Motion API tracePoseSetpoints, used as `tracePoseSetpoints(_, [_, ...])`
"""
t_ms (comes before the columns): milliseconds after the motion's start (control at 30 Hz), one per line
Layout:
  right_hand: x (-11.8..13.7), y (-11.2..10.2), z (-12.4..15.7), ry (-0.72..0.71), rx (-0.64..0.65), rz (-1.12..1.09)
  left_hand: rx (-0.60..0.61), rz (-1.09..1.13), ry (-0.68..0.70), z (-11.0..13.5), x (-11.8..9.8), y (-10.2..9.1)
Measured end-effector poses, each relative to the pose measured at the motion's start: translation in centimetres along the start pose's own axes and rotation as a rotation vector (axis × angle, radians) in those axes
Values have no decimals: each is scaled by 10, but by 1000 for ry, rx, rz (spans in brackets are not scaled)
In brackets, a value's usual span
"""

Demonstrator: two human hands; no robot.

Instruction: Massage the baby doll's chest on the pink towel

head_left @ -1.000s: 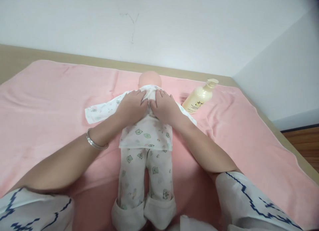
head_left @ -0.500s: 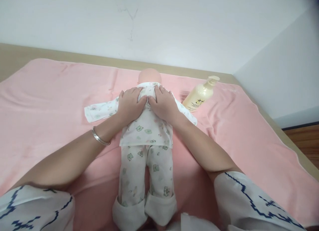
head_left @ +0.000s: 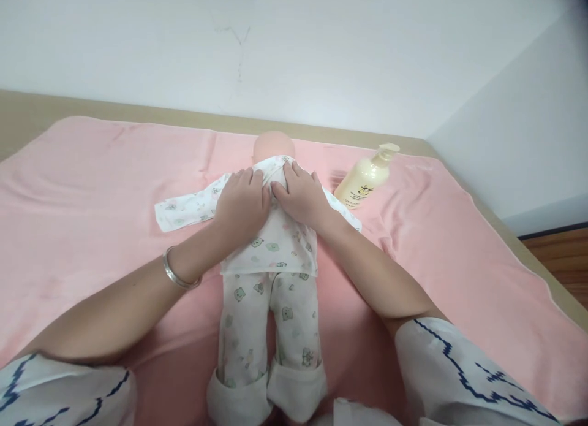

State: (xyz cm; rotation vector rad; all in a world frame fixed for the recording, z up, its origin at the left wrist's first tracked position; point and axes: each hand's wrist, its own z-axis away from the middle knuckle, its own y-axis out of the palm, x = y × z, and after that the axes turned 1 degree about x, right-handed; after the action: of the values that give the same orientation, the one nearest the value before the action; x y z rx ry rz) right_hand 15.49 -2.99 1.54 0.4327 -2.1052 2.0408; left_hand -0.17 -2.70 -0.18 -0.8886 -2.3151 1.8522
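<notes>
A baby doll (head_left: 280,254) in a white shirt and trousers printed with small animals lies stretched out, its bald head (head_left: 274,145) at the far end and no face showing. Its sleeves spread to both sides, and the trouser cuffs are turned up. My left hand (head_left: 242,200) rests on the left of the doll's upper body, fingers extended toward the collar, the shirt creased beside them. On the right side, my right hand (head_left: 301,194) lies with fingers spread and thumb pointing inward. The two thumbs are close together near the middle of the shirt.
The doll lies on a pink blanket (head_left: 105,187) over a wooden surface (head_left: 27,107). A cream pump bottle (head_left: 365,178) leans at a tilt beside the doll's right-hand sleeve. Behind stands a white wall (head_left: 321,58), meeting another at the right.
My left hand has shifted and turned slightly, its thumb now closer to the fingers, and the shirt has creased near the collar. My right hand has hardly moved. The view has tilted slightly.
</notes>
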Motion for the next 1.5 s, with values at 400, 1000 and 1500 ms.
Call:
tracePoseSetpoints(400, [16, -6, 23, -53, 15, 114, 113, 87, -28, -11, 8, -8])
tracePoseSetpoints(1000, [3, -16, 5, 28, 127, 10, 166, 107, -114, -6, 1, -16])
tracePoseSetpoints(1500, [3, -12, -2, 75, 84, -26, 66, 117, 7, 6, 2, 4])
